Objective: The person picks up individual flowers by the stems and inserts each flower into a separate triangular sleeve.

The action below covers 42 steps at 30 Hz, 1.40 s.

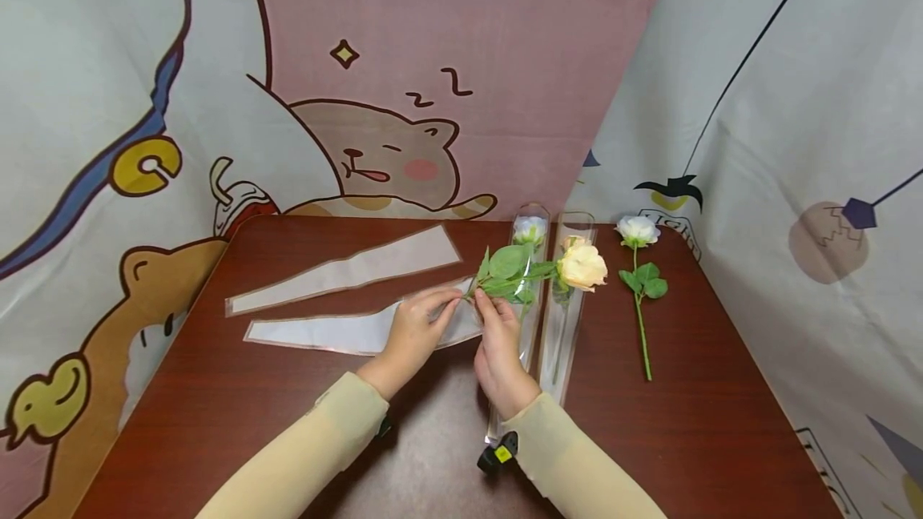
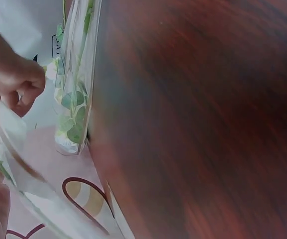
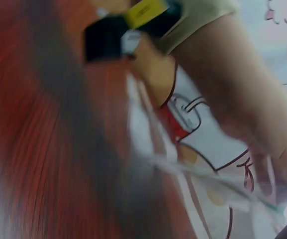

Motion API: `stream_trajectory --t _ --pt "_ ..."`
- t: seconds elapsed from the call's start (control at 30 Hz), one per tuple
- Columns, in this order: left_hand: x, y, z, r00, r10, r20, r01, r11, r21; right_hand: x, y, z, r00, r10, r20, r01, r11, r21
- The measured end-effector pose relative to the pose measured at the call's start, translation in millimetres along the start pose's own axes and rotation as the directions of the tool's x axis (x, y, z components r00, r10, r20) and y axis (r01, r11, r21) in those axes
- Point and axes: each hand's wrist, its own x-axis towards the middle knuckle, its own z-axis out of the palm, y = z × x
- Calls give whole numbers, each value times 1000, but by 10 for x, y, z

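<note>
Looks like a stem-into-sleeve job, so the mouth of the clear sleeve (image 1: 317,335) is best kept spread and the stem (image 2: 5,172) fed in slowly, leaves (image 1: 508,263) folded up so nothing snags. The sleeve seems to be pinched narrowly by the left hand (image 1: 421,327) and right hand (image 1: 499,343); whether the stem's gripped too can't be told. The cream rose (image 1: 582,267) hangs out beyond the fingertips, to the right, leaves just past them.
</note>
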Motion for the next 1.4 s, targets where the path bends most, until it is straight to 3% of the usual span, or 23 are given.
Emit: stream_trajectory --t 0.17,0.4,0.7,1.07,1.4 --pt "-7 13 13 1000 -5 -1 5 1000 -8 0 -8 48 997 72 -17 -71 996 56" --pt "-22 7 28 1000 -8 3 8 1000 -1 -6 -1 76 994 88 -61 -83 993 84" --pt "-4 17 18 1000 -14 23 14 1000 -14 -24 17 106 987 11 -158 1 997 73" --pt "0 19 28 1000 3 1 -3 1000 -1 -35 21 98 990 -51 -135 55 998 31" --pt "7 -20 -4 1000 -8 5 8 1000 2 10 33 -4 970 -221 -98 211 972 -106"
